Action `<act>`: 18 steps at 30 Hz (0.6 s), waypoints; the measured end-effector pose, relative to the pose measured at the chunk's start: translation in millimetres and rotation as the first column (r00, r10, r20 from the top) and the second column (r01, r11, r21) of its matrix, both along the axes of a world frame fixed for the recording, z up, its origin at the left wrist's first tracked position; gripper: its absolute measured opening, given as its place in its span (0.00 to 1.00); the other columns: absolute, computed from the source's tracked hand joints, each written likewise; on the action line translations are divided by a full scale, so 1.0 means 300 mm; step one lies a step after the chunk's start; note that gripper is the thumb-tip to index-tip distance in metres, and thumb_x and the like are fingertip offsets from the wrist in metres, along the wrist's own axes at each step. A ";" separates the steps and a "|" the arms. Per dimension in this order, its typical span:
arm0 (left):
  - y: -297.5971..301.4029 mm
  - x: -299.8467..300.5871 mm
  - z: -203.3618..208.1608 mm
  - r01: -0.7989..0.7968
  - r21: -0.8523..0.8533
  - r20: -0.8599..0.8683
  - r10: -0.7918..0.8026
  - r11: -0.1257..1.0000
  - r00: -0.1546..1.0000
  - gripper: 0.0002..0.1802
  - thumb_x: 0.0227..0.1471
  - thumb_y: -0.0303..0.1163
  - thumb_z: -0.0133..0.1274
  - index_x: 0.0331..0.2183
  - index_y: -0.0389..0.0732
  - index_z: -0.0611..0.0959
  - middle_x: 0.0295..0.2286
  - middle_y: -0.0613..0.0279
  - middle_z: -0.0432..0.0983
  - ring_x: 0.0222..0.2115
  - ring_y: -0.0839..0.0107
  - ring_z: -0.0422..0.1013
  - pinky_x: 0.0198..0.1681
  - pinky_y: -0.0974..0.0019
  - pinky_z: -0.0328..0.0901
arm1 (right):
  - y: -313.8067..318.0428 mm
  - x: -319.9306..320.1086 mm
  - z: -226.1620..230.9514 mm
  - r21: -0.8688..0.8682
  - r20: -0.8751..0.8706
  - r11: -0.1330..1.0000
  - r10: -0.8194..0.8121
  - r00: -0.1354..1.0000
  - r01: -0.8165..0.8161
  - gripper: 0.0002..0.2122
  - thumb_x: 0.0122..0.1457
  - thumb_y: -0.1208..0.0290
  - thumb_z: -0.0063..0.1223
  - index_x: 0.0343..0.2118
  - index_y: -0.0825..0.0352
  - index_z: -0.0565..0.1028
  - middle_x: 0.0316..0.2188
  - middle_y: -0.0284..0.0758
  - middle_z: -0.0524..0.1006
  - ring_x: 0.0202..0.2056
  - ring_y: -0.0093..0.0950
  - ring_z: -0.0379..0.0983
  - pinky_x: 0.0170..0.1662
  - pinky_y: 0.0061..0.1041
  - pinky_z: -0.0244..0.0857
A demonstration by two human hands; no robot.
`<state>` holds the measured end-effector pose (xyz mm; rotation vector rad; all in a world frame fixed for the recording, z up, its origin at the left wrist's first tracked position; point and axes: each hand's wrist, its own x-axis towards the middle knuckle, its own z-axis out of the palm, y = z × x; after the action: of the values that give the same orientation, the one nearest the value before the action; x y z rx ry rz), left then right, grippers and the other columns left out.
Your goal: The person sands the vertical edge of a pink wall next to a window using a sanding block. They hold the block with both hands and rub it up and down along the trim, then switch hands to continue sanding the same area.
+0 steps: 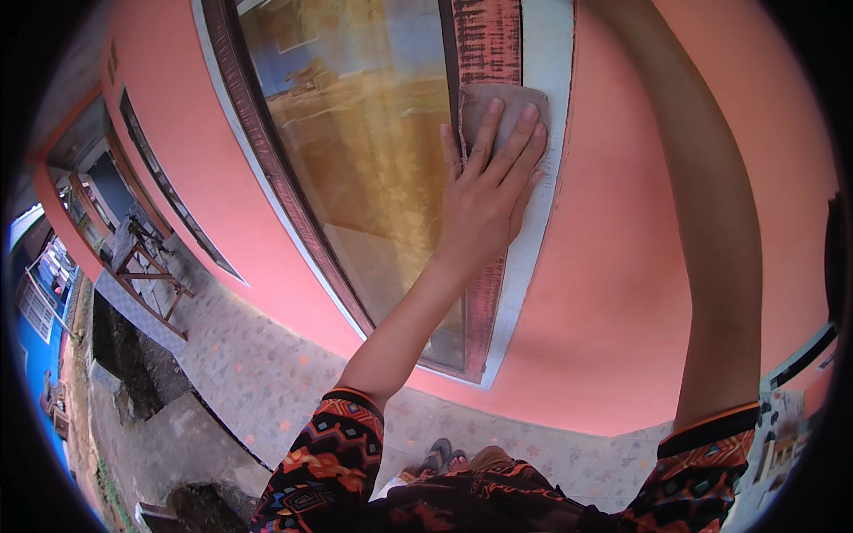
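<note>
My left hand [490, 182] lies over a grey-brown piece of sandpaper [475, 99], holding it against the right side of a window frame. Its fingers are stretched up across the sheet, and the thumb sits by the sheet's left edge. Under and around it, the frame's wooden strip [487, 40] shows patchy red and dark paint, with a pale blue-white outer border [546, 44] beside it. My right forearm [711, 204] reaches up along the pink wall and leaves the view at the top, so the right hand is out of sight.
Left of my hand is the window glass [355, 133], with a yellowish curtain behind it and reflections. A pink wall [613, 311] surrounds the frame. Below lies a patterned tiled floor [267, 382] with my sandalled feet [440, 456]. A wooden stand [147, 275] is at far left, beyond a ditch [133, 355].
</note>
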<state>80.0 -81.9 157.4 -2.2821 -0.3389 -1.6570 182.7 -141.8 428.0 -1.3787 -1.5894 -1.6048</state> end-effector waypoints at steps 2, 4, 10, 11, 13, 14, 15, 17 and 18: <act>0.004 0.003 -0.021 0.018 0.019 0.026 -0.019 1.000 0.999 0.26 0.63 0.33 0.52 0.62 0.47 0.75 0.66 0.67 0.62 0.70 0.53 0.51 0.69 0.29 0.33 | -0.001 0.002 -0.013 0.056 0.049 0.998 -0.026 0.998 0.023 0.08 0.44 0.68 0.61 0.30 0.59 0.83 0.24 0.36 0.82 0.27 0.33 0.80 0.31 0.34 0.74; -0.004 0.005 0.007 0.046 0.034 0.031 -0.047 0.998 0.998 0.26 0.63 0.33 0.52 0.62 0.46 0.75 0.66 0.67 0.62 0.69 0.53 0.51 0.69 0.29 0.33 | -0.010 -0.008 -0.023 0.085 0.072 0.996 -0.026 0.997 0.020 0.07 0.45 0.68 0.61 0.29 0.60 0.83 0.24 0.36 0.82 0.27 0.33 0.80 0.31 0.34 0.74; -0.027 0.039 0.065 0.096 0.034 0.041 -0.097 0.995 0.994 0.26 0.63 0.33 0.51 0.62 0.46 0.75 0.66 0.67 0.63 0.70 0.53 0.51 0.69 0.29 0.33 | -0.003 -0.012 -0.014 0.102 0.074 0.994 -0.033 0.997 0.026 0.07 0.45 0.68 0.60 0.28 0.60 0.82 0.24 0.37 0.82 0.27 0.32 0.79 0.31 0.33 0.74; -0.015 0.017 0.027 0.073 0.008 0.028 -0.073 0.997 0.997 0.26 0.63 0.33 0.52 0.62 0.46 0.75 0.66 0.67 0.63 0.70 0.53 0.51 0.69 0.29 0.33 | -0.028 -0.072 -0.016 -0.028 -0.074 0.997 -0.077 0.994 0.075 0.07 0.44 0.67 0.60 0.29 0.60 0.82 0.24 0.37 0.82 0.27 0.33 0.79 0.31 0.34 0.74; -0.006 -0.007 -0.025 0.037 -0.016 0.015 -0.037 0.999 0.999 0.26 0.63 0.34 0.52 0.62 0.47 0.75 0.66 0.67 0.63 0.70 0.53 0.51 0.69 0.29 0.33 | -0.054 -0.086 -0.014 -0.107 -0.138 0.990 -0.107 0.985 0.093 0.08 0.44 0.67 0.60 0.30 0.59 0.82 0.24 0.37 0.82 0.27 0.32 0.79 0.31 0.33 0.74; -0.001 -0.020 -0.044 0.016 -0.019 0.013 -0.015 1.000 1.000 0.26 0.63 0.34 0.53 0.62 0.47 0.75 0.66 0.67 0.63 0.70 0.53 0.51 0.69 0.29 0.33 | -0.039 -0.054 -0.016 -0.057 -0.062 0.996 -0.070 0.996 0.066 0.08 0.44 0.68 0.60 0.30 0.59 0.82 0.24 0.36 0.81 0.26 0.32 0.79 0.30 0.33 0.74; -0.008 -0.029 -0.044 -0.005 -0.028 0.007 0.005 1.000 1.000 0.26 0.63 0.34 0.53 0.62 0.47 0.75 0.66 0.67 0.63 0.70 0.53 0.51 0.69 0.29 0.33 | -0.026 -0.032 -0.021 -0.016 0.014 0.999 -0.038 0.999 0.038 0.09 0.45 0.68 0.60 0.31 0.59 0.82 0.24 0.36 0.81 0.26 0.31 0.78 0.30 0.33 0.74; -0.018 0.012 0.003 0.052 0.004 0.016 -0.052 0.999 0.999 0.26 0.63 0.34 0.53 0.61 0.47 0.76 0.66 0.67 0.63 0.70 0.53 0.51 0.69 0.29 0.33 | -0.012 0.006 -0.010 0.059 0.073 0.997 -0.044 0.996 0.039 0.08 0.45 0.69 0.59 0.30 0.58 0.83 0.24 0.35 0.81 0.26 0.29 0.78 0.29 0.32 0.73; -0.027 0.025 0.036 0.073 0.016 0.021 -0.073 0.997 0.997 0.26 0.63 0.34 0.53 0.61 0.47 0.76 0.66 0.67 0.63 0.70 0.53 0.51 0.69 0.29 0.32 | 0.001 0.015 -0.006 0.093 0.102 0.995 -0.041 0.994 0.031 0.08 0.45 0.69 0.59 0.30 0.58 0.83 0.24 0.34 0.82 0.26 0.29 0.78 0.28 0.31 0.73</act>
<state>87.5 -90.1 168.2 -2.2925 -0.2493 -1.7138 187.1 -141.6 426.2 -1.3025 -1.5370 -1.7743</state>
